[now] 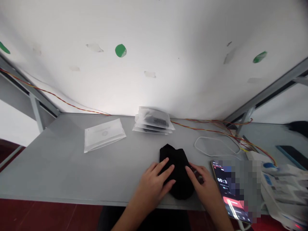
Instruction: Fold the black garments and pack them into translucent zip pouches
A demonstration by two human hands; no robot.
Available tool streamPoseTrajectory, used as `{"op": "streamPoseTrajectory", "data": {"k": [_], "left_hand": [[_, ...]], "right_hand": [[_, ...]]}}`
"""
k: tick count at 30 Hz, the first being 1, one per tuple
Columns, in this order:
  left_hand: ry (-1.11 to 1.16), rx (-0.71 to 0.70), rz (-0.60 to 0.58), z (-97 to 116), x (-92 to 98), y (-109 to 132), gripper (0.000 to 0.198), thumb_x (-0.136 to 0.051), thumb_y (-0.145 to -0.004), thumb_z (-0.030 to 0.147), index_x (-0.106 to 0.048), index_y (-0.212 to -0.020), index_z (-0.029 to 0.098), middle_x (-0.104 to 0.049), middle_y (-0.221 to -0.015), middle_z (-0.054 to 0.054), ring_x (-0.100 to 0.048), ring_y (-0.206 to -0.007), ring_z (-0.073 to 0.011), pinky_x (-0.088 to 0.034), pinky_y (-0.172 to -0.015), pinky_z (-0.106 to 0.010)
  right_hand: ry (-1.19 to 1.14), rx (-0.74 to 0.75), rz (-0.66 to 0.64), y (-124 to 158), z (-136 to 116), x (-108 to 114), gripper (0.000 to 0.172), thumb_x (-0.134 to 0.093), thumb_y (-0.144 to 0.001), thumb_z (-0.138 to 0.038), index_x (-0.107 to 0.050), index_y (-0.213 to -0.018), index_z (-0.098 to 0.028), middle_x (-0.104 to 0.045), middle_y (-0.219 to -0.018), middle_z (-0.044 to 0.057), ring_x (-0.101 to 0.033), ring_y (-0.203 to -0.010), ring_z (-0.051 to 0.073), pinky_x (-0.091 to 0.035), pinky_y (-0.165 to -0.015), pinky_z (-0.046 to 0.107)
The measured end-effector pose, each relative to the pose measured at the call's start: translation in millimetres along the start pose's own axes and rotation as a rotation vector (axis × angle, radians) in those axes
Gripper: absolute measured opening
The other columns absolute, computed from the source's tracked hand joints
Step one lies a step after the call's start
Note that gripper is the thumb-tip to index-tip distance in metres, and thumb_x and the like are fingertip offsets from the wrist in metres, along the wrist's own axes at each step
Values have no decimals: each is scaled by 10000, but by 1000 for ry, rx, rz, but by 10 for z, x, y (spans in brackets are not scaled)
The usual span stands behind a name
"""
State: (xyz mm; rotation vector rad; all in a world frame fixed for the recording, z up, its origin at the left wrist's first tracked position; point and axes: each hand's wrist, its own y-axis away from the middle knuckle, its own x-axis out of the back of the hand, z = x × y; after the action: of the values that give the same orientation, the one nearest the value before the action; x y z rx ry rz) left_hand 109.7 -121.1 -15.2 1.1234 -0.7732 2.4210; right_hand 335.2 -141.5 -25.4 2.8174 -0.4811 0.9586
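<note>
A folded piece of black cloth (179, 179) lies near the front edge of the grey table (67, 173); what kind of garment it is does not show. My left hand (154, 181) rests on its left side, fingers spread and lying over the fabric. At its right edge, my right hand (203, 181) has the thumb on top and the index finger tucked against the border, holding the edge. Behind the cloth sits a stack of frosted plastic bags (154, 120) with dark contents. Farther left is a single flat frosted bag (104, 134).
A lit phone (231, 192) showing a timer lies right of my right hand, partly blurred out. Beyond it stand white packages (284, 183). A white cable (218, 139) loops behind the phone. Red and yellow wires (207, 129) run along the white wall (154, 89).
</note>
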Motion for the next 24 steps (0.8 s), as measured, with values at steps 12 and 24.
{"op": "streamPoseTrajectory", "data": {"k": [12,24], "left_hand": [[570,429,233,-115,367,395,698,-437,-1088,521,-136,-1696,357,-219,-1755,-43,-283,-1595,-283,-388,-1263,-486],[-254,324,206,-52,258,557,713,-646,-984,373,-356,-1635,377,-290,-1734,-99,-303,-1576,-419,-247,-1232,-738]], "right_hand": [[-454,257,-508,477,-816,-401,608,-435,-1085,-513,-281,-1660,-387,-425,-1679,25,-402,-1552,239,-346,-1269,532],[47,492,-193,168,-227,-585,472,-465,-1076,-377,-559,-1528,-283,-513,-1615,81,-409,-1544,324,-272,-1266,683]]}}
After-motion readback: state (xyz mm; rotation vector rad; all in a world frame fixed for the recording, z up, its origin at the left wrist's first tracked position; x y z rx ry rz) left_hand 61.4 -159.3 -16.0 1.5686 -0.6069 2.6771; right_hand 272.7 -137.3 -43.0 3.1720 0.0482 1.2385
